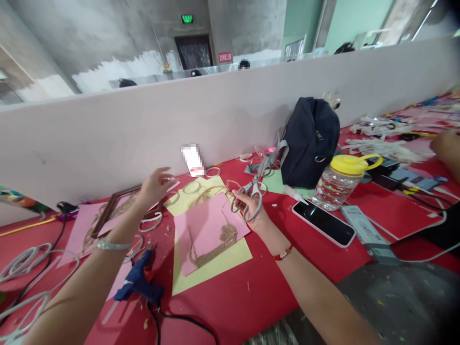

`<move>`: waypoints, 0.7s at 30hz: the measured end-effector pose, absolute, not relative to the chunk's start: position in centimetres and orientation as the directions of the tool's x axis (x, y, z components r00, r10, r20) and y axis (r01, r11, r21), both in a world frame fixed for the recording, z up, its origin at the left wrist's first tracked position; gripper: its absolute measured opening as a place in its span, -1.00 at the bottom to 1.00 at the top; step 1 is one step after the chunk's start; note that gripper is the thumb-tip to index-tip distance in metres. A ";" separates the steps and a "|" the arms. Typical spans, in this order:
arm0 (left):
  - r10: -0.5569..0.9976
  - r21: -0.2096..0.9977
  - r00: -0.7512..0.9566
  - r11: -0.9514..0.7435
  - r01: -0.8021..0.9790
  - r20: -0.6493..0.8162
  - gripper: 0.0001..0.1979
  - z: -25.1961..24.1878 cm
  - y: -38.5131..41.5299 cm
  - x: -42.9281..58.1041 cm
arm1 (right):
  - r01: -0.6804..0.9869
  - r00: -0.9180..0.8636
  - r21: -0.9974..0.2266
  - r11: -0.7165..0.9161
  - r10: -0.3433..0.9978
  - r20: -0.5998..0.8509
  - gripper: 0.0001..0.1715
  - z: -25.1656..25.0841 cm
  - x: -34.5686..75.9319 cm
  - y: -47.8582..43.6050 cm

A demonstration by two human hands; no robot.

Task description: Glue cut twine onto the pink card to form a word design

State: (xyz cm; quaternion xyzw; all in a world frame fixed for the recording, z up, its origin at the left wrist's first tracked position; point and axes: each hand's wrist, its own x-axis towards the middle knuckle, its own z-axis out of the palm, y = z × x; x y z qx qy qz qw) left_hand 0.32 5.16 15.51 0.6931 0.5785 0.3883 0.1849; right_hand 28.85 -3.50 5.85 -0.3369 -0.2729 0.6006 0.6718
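Observation:
My right hand (pixel 253 208) grips a pair of grey-handled scissors (pixel 256 184), blades pointing up and away. My left hand (pixel 155 187) is raised over the back of the table, fingers apart, with nothing visible held in it. Between my arms a pink sheet (pixel 201 230) lies on a yellow sheet (pixel 230 263). Brown twine (pixel 215 251) is shaped into a figure on the pink sheet, and loose twine strands (pixel 212 191) curl at its upper edge. A blue glue gun (pixel 140 280) rests beside my left forearm.
A brown frame (pixel 111 211) and white rings (pixel 151 218) lie at left. A lit phone (pixel 193 160) leans on the partition (pixel 143 124). To the right are a dark backpack (pixel 309 143), a yellow-lidded bottle (pixel 336 184) and a phone (pixel 323 223). Another person's arm (pixel 445 151) shows far right.

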 end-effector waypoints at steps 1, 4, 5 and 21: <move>0.940 0.706 0.194 -0.338 0.623 0.279 -0.67 15.1 3.9 2.1 | -0.618 0.127 -0.784 0.057 0.992 -0.027 -0.59 5.8 28.7 -3.6; 0.812 0.712 0.570 -0.473 0.520 0.124 -0.62 14.1 0.1 8.1 | -0.603 0.126 -0.795 0.064 0.992 -0.015 -0.59 5.7 28.6 -3.7; 0.778 0.700 0.619 -0.504 0.507 0.112 -0.64 13.8 -0.9 9.8 | -0.598 0.125 -0.800 0.060 0.992 -0.019 -0.59 5.7 28.6 -3.7; 0.945 0.792 0.201 -0.327 0.516 0.259 -0.58 18.2 2.7 8.3 | -0.588 -0.336 -0.799 -0.128 0.937 0.097 -0.22 7.6 29.9 -5.3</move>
